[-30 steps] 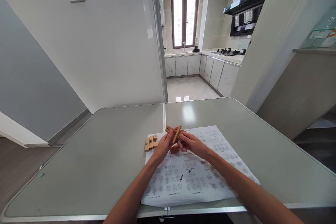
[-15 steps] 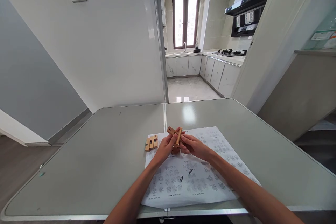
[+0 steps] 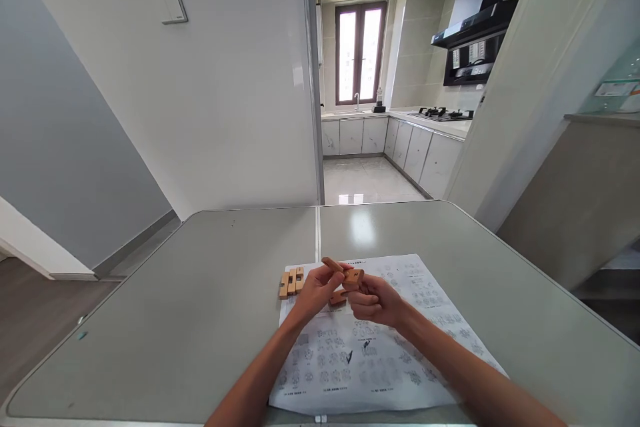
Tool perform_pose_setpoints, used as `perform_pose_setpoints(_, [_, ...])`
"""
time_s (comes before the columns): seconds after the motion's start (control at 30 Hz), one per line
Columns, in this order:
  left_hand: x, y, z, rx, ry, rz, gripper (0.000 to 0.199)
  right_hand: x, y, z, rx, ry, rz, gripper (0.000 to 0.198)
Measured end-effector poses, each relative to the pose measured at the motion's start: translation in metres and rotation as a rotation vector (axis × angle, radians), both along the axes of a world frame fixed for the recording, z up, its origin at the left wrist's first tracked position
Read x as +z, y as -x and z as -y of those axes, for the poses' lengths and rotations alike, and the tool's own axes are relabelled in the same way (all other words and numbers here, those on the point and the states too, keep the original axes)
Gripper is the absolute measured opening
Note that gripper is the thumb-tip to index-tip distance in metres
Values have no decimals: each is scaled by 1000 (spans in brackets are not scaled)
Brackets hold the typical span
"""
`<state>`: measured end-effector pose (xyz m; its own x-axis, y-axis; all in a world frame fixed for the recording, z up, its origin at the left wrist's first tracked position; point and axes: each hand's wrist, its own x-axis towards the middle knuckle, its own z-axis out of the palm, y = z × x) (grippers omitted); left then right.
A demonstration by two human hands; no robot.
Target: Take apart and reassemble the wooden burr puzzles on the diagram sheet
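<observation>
Above the printed sheet, my left hand (image 3: pixel 317 292) is closed, pinching a notched wooden puzzle piece (image 3: pixel 330 265) that tilts up to the left. My right hand (image 3: pixel 377 300) is closed too, its fingers curled around the end of a second wooden puzzle piece (image 3: pixel 354 277), with a dark mark on its face. The two pieces meet between my hands; whether they interlock, I cannot tell. Below them a third wooden piece (image 3: pixel 339 298) rests on the paper, partly hidden by my fingers. Several notched wooden pieces (image 3: pixel 291 282) lie side by side left of my left hand.
The paper sheet (image 3: pixel 380 373), printed with small diagrams, lies on a grey table (image 3: pixel 165 320) with a centre seam. A small green bit (image 3: pixel 83 335) sits near the table's left edge. Beyond the table are a wall (image 3: pixel 240 113) and a kitchen doorway.
The held pieces have been turned: the right one now shows its marked face instead of standing as a slanted bar. My right fingers have curled in more. The whole view has tilted slightly up.
</observation>
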<state>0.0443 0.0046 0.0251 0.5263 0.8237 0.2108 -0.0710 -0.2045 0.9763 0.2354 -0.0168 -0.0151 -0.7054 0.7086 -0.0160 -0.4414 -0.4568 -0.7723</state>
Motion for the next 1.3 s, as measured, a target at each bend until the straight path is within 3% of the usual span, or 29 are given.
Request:
perform_pose_setpoints(0.17, [-11,0,-11,125,147,190,43,30,-4,0,-12,-93,188,43])
perform_pose_setpoints(0.27, [-14,0,-16,150,298,338,41,40,-18,1,-264,-337,541,48])
perform_pose_setpoints(0.33, [-15,0,-17,148,373,392,39,36,-27,2,-427,-527,852,43])
perform_pose_setpoints(0.4, [-15,0,-18,142,427,418,37,26,-33,4,-533,-725,1029,33])
perform_pose_setpoints(0.53, [-15,1,-18,110,466,415,37,6,-33,8,-449,-979,1140,21])
perform_pose_setpoints(0.63, [-14,3,-18,70,485,379,43,0,-29,8,-361,-1060,1195,17])
perform_pose_setpoints(0.87, [-9,4,-15,-56,491,251,45,10,-34,9,-261,-1029,1274,22])
perform_pose_setpoints(0.93, [-8,5,-13,-78,440,177,45,15,-43,9,-296,-988,1305,26])
perform_pose_setpoints(1.0, [-7,5,-11,-62,394,97,47,21,-55,10,-411,-850,1311,32])
perform_pose_setpoints(1.1, [-8,4,-9,-44,329,2,51,31,-69,10,-540,-643,1019,46])
perform_pose_setpoints(1.2, [-10,2,-8,-78,276,-47,51,36,-69,12,-503,-483,642,45])
perform_pose_setpoints(1.3, [-12,1,-8,-105,257,-80,52,33,-59,12,-473,-370,410,42])
